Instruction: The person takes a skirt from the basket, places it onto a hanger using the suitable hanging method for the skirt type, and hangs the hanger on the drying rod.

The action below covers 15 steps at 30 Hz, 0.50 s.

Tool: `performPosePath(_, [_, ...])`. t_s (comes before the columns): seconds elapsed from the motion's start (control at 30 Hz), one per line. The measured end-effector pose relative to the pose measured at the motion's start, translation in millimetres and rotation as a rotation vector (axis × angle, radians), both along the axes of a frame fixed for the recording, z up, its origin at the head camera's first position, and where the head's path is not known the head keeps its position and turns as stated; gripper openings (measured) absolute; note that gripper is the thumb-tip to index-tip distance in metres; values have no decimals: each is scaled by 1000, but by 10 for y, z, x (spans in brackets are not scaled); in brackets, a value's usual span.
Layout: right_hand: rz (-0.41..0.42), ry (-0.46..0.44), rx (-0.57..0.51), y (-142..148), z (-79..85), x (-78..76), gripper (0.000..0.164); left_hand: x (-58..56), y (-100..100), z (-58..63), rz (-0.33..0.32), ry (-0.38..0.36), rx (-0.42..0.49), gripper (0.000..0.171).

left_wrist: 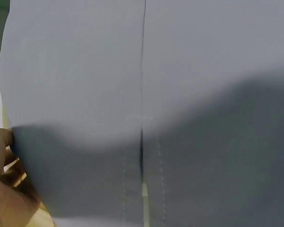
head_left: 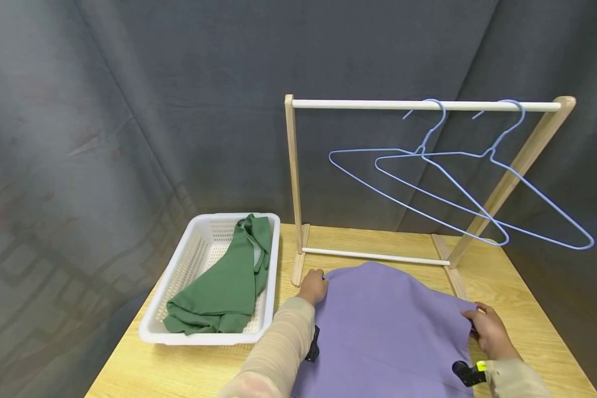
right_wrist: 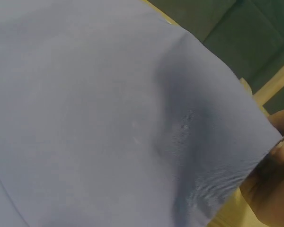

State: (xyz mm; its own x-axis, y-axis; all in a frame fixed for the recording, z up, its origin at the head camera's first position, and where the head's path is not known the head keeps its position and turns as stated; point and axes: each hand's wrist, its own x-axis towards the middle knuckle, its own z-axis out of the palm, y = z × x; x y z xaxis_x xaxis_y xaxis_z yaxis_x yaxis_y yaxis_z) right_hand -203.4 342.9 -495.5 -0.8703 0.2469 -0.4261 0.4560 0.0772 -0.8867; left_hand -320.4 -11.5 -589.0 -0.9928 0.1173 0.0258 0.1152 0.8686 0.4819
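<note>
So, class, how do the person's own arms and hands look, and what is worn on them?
The left sleeve and right sleeve are pale beige, reaching towards the wrists. The left hand and right hand wear no gloves. A black device shows at the left wrist; another, with a bright yellow-green patch, at the right.

I see room to reach under the bar (head_left: pixel 378 104), between left post (head_left: pixel 293 171) and hangers (head_left: pixel 422 148); farther right, the hangers block it, and a low rod (head_left: pixel 375 256) crosses behind the cloth (head_left: pixel 388 331).

The cloth (head_left: pixel 388 331) is plain purple, the garment (head_left: pixel 224 290) green, the basket (head_left: pixel 204 339) white, the hangers (head_left: pixel 422 148) light blue.
</note>
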Motion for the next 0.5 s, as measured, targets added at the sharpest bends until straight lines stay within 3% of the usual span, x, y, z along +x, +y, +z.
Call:
performPosePath(0.03, [3,12,18,-4,7,5,70,98,13,180,19,-8,-19,28])
performPosePath(0.1, [4,39,54,-14,15,15,63,273,21,546,64,-104,0,23])
performPosePath(0.13, [4,47,70,-21,19,18,56,325,16,649,82,-127,4,20])
performPosePath(0.17, [6,52,88,-26,23,23,46,357,16,711,98,-145,7,18])
performPosePath(0.23, [8,57,127,-38,25,32,21,344,17,672,113,-147,-18,17])
performPosePath(0.27, [7,61,139,-44,25,34,14,276,6,520,107,-102,-24,16])
performPosePath(0.4, [-8,83,157,-66,24,37,31,-181,-53,-351,68,112,-21,12])
performPosePath(0.47, [-35,91,160,-82,27,33,33,-409,-109,-673,38,134,28,12])
performPosePath(0.5, [-48,94,166,-92,30,34,32,-492,-122,-752,35,142,52,13])
